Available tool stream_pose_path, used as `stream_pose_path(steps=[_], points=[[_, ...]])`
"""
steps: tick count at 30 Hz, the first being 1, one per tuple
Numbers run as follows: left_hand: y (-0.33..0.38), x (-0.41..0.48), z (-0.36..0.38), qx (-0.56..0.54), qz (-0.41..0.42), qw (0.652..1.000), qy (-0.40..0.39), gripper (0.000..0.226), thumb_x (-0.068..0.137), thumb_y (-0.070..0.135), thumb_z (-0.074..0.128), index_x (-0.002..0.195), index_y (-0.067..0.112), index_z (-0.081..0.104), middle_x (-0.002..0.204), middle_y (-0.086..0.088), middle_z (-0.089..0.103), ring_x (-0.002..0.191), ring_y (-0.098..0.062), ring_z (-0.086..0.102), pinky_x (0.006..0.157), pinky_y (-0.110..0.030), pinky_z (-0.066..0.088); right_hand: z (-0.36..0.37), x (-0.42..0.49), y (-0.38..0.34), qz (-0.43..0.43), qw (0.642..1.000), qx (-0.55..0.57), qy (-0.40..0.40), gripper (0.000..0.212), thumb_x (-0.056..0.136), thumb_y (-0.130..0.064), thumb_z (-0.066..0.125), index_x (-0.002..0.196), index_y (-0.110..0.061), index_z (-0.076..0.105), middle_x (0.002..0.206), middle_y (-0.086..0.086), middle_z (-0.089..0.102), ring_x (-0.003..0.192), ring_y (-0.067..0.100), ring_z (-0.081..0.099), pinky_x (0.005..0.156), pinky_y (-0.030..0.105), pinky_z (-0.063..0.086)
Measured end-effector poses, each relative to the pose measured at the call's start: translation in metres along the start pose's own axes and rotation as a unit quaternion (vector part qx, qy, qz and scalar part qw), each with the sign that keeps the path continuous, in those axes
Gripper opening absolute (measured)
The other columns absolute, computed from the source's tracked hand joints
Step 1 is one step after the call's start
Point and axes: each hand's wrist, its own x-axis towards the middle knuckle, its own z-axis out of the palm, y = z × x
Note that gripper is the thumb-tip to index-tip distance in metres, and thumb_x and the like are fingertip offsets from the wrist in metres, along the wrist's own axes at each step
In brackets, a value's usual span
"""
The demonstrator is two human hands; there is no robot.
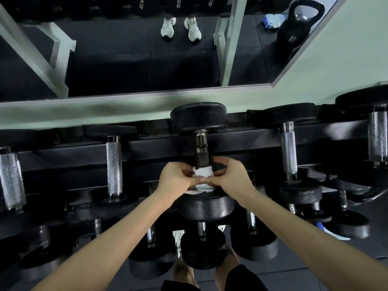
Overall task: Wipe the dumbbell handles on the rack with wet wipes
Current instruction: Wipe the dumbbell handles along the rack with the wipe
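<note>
At the middle of the frame, my left hand (175,179) and right hand (228,177) both grasp the white wipe (202,172) wrapped around the dumbbell handle (202,153).

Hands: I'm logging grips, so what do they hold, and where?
Both the left hand and right hand pinch a wipe wrapped round the near end of the middle dumbbell's handle, one at each side.

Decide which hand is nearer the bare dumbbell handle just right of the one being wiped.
Right. The right hand holds the wet wipe just left of the bare handle; the left hand sits farther left, across the wiped handle.
</note>
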Motion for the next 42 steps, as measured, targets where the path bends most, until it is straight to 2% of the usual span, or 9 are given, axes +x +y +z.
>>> stream_pose_path(steps=[5,10,17,19,26,31,35,38,42], points=[[0.012,0.002,0.001,-0.161,-0.032,0.985,0.049,0.021,0.068,0.013,0.082,0.084,0.013,0.069,0.084,-0.004,0.071,0.080,-0.015,0.068,0.069,-0.021,0.052,0.004,0.001,-0.004,0.058,0.968,0.240,0.051,0.062,0.070,-0.001,0.079,0.125,-0.008,0.052,0.089,-0.001,0.071,0.079,0.004,0.068,0.066,0.012,0.052],[0.022,0.006,0.009,-0.233,-0.034,0.968,0.083,0.013,0.075,0.016,0.076,0.086,0.013,0.069,0.088,-0.006,0.072,0.085,-0.017,0.069,0.079,-0.028,0.054,0.006,0.013,-0.016,0.051,0.951,0.295,0.077,0.036,0.076,-0.001,0.074,0.111,0.000,0.062,0.087,0.005,0.073,0.077,0.012,0.070,0.065,0.016,0.056],[0.051,0.025,0.015,-0.288,-0.039,0.943,0.163,0.021,0.084,0.018,0.069,0.064,0.016,0.063,0.044,0.008,0.061,0.041,-0.002,0.057,0.045,-0.014,0.046,0.013,0.037,-0.046,0.044,0.904,0.412,0.108,0.008,0.079,0.007,0.067,0.085,0.002,0.068,0.076,0.009,0.072,0.066,0.018,0.070,0.068,0.030,0.058],[0.053,0.026,0.018,-0.295,-0.031,0.938,0.179,0.020,0.083,0.017,0.070,0.065,0.017,0.064,0.048,0.009,0.063,0.044,0.000,0.059,0.046,-0.012,0.048,0.015,0.036,-0.049,0.041,0.896,0.425,0.121,0.010,0.079,0.007,0.066,0.089,0.004,0.067,0.079,0.011,0.073,0.071,0.021,0.071,0.070,0.031,0.059],[0.054,0.025,0.026,-0.290,-0.004,0.924,0.250,0.017,0.080,0.009,0.071,0.066,0.015,0.066,0.060,0.005,0.065,0.045,0.003,0.055,0.050,-0.014,0.046,0.019,0.038,-0.047,0.034,0.900,0.400,0.171,0.008,0.078,0.002,0.071,0.080,-0.004,0.067,0.078,0.007,0.073,0.074,0.016,0.071,0.067,0.025,0.057],[0.050,0.029,0.007,-0.207,-0.005,0.966,0.155,0.015,0.081,0.020,0.072,0.068,0.021,0.065,0.070,0.006,0.067,0.072,-0.010,0.065,0.065,-0.020,0.051,0.007,0.044,-0.040,0.048,0.923,0.369,0.098,0.017,0.078,-0.008,0.074,0.089,0.002,0.067,0.078,0.005,0.071,0.071,0.013,0.069,0.063,0.018,0.055],[0.038,0.017,0.007,-0.187,-0.006,0.977,0.103,0.009,0.083,0.022,0.069,0.077,0.017,0.066,0.070,0.006,0.067,0.062,-0.001,0.066,0.051,-0.012,0.049,0.006,0.033,-0.028,0.037,0.957,0.277,0.081,0.025,0.079,-0.016,0.075,0.094,0.003,0.067,0.080,0.005,0.072,0.070,0.007,0.069,0.060,0.013,0.052],[0.023,0.006,0.010,-0.166,-0.024,0.982,0.082,0.012,0.082,0.023,0.070,0.087,0.012,0.069,0.073,0.008,0.068,0.065,0.001,0.066,0.054,-0.008,0.048,0.003,0.024,-0.011,0.050,0.973,0.219,0.049,0.034,0.075,-0.022,0.079,0.098,0.000,0.067,0.087,0.008,0.073,0.084,0.016,0.070,0.071,0.022,0.054],[0.004,-0.005,0.011,-0.042,-0.013,0.998,0.039,0.024,0.081,0.026,0.071,0.093,0.006,0.068,0.076,0.003,0.067,0.069,-0.003,0.062,0.056,-0.004,0.044,-0.004,0.010,0.004,0.046,0.990,0.137,-0.010,0.031,0.070,-0.024,0.082,0.088,-0.005,0.066,0.083,0.006,0.072,0.079,0.014,0.068,0.064,0.016,0.050]])
